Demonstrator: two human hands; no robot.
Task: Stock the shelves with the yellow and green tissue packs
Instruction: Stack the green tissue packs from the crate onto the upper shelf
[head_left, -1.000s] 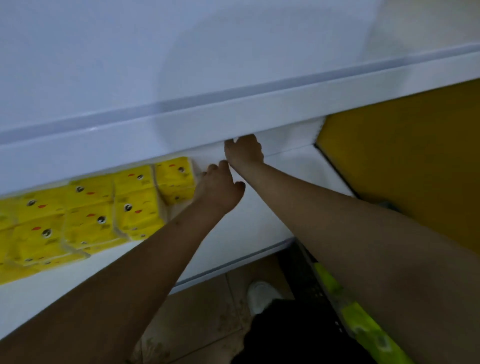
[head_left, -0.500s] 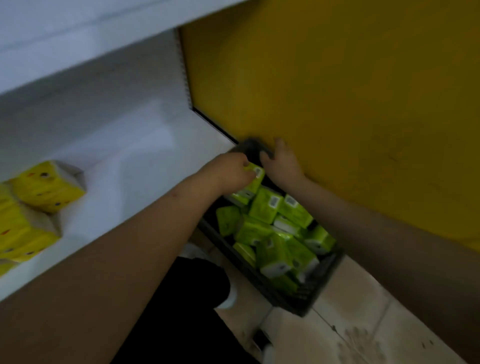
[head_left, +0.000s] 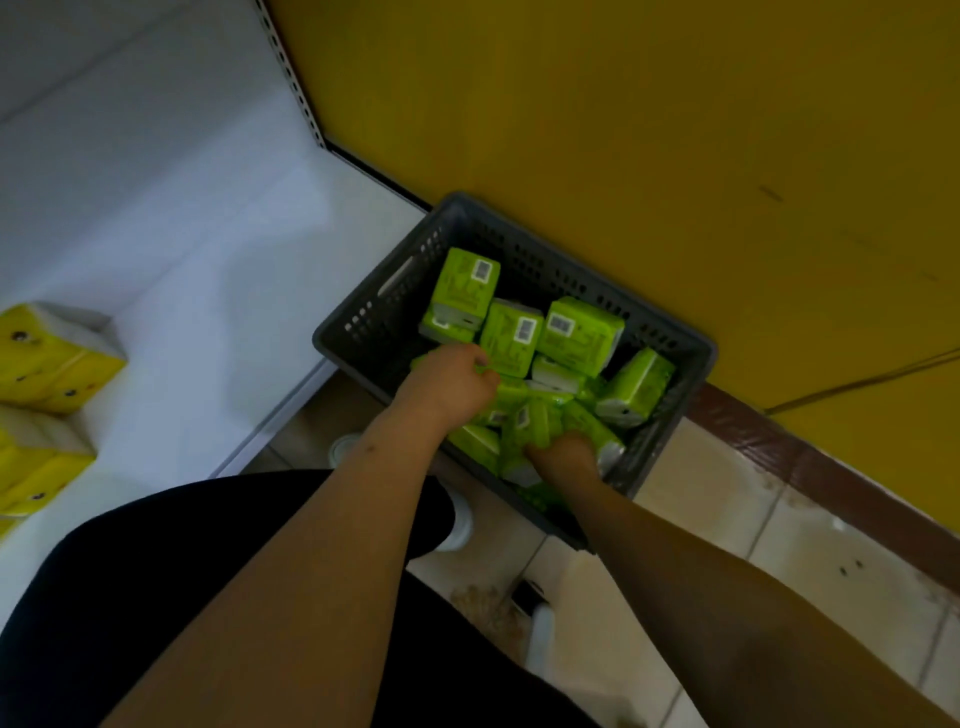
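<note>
From the head view, both hands reach down into a dark grey perforated basket (head_left: 395, 291) that stands on the tiled floor (head_left: 727, 499) against a yellow wall (head_left: 623, 130). The basket holds a loose heap of green tissue packs (head_left: 579, 335), some upright, some tilted, with white barcode labels showing. The left hand (head_left: 449, 382) lies over the packs near the basket's left wall, its fingers curled down around a green pack. The right hand (head_left: 563, 457) is dug in among the packs at the near side; its fingers are hidden between them, so I cannot tell whether it grips one. To the left, a white shelf (head_left: 182, 234) carries stacked yellow tissue packs (head_left: 47, 358) at its left end, well apart from the basket.
</note>
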